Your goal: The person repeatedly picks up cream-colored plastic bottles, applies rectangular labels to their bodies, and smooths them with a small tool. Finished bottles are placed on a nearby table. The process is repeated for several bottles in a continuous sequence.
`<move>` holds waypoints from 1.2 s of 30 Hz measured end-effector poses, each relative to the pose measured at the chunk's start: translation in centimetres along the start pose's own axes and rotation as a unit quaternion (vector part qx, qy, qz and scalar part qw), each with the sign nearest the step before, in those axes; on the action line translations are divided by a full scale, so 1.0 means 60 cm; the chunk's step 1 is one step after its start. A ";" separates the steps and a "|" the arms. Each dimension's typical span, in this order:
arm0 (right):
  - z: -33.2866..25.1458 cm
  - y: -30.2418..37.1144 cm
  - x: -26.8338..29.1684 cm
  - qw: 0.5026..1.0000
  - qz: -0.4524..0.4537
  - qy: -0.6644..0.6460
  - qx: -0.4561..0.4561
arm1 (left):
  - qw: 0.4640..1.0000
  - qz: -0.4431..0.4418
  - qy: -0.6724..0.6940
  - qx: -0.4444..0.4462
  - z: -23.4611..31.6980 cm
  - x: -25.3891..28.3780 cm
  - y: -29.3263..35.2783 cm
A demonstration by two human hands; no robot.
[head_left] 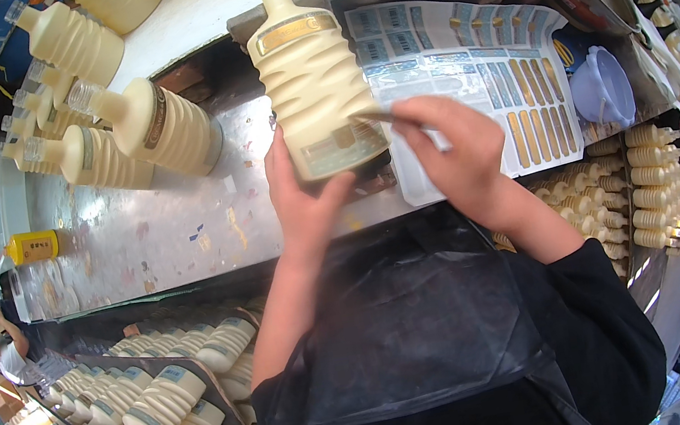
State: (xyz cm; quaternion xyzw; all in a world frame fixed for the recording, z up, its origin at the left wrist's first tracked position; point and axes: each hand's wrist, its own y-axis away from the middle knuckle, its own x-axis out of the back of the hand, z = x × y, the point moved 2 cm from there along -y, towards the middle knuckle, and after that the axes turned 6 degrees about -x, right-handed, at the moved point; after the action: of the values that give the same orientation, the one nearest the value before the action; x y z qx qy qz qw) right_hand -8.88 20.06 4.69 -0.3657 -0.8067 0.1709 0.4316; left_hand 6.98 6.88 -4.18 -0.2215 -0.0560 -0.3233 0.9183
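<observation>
A cream bottle [316, 84] with wavy ridges and a clear threaded neck lies tilted in front of me, its shoulder against a grey-brown block [242, 25]. It bears a gold label near the shoulder and a pale blue-green label [340, 153] near the base. My left hand [302, 192] grips the bottle's lower left side, thumb along the base edge. My right hand [461, 141] is closed on a thin, dark, pointed tool [371, 116], whose tip meets the bottle just above the lower label. Motion blurs this hand, and the tool's exact kind is unclear.
Sticker sheets [467, 61] lie to the right, beside a lilac bucket [601, 88]. Several cream bottles [160, 125] stand at the left, near a yellow container [33, 247]. Stacked bottles [167, 405] fill racks below the metal bench [142, 242]. Another person [9, 350] is at far left.
</observation>
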 end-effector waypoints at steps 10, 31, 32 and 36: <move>-0.017 -0.006 0.011 0.993 -0.043 -0.082 -0.074 | 0.965 0.045 -0.223 -0.130 0.028 0.008 -0.008; 0.095 0.053 -0.098 0.849 -0.176 -0.347 -0.356 | 0.968 0.082 0.213 0.100 -0.002 -0.022 -0.005; 0.095 0.054 -0.094 0.836 -0.193 -0.351 -0.376 | 0.972 0.087 0.196 0.099 0.004 -0.026 -0.004; 0.073 0.047 -0.080 0.844 -0.208 -0.313 -0.384 | 0.976 0.099 0.155 0.113 0.029 -0.038 -0.009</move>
State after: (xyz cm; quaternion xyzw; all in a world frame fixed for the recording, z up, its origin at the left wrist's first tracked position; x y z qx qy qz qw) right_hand -9.48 18.63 -2.20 -0.2529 -0.9572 -0.1406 0.0073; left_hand 4.92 8.59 -2.96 -0.0680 0.0727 -0.2528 0.9624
